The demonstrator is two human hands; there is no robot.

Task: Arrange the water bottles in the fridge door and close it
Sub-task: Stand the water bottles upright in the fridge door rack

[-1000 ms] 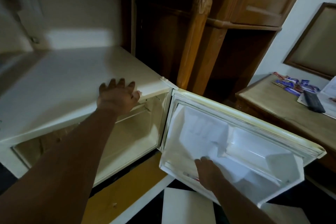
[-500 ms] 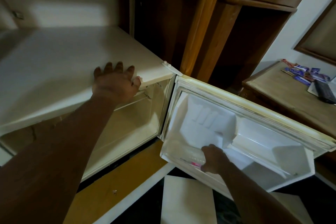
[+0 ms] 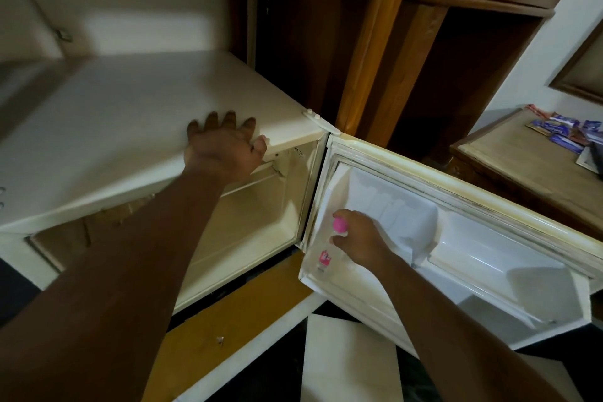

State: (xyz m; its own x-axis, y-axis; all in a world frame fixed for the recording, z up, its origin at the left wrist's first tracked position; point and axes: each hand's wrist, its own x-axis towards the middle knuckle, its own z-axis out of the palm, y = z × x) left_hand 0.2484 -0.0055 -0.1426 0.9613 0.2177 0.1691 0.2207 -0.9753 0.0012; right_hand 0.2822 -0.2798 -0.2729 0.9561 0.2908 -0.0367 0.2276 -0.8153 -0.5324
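A small cream fridge [image 3: 137, 127] stands open, its door [image 3: 456, 192] swung out to the right. A clear water bottle [image 3: 326, 258] with a pink cap and pink label stands upright in the door's bottom shelf, at the hinge end. My right hand [image 3: 362, 238] is closed around the bottle's neck just under the cap. My left hand [image 3: 225, 150] lies flat on the fridge's top front edge, fingers spread, thumb hooked over the lip. The rest of the door shelf [image 3: 509, 277] to the right of the bottle looks bare.
A wooden cabinet with a carved post [image 3: 378, 42] stands right behind the door. A wooden side table [image 3: 509, 157] at the right carries blue packets and a dark remote. Dark floor with pale tiles [image 3: 349, 362] lies below the door.
My right hand has raised the bottle from lying low in the door shelf to standing upright at the hinge end. My left hand has stayed on the fridge top.
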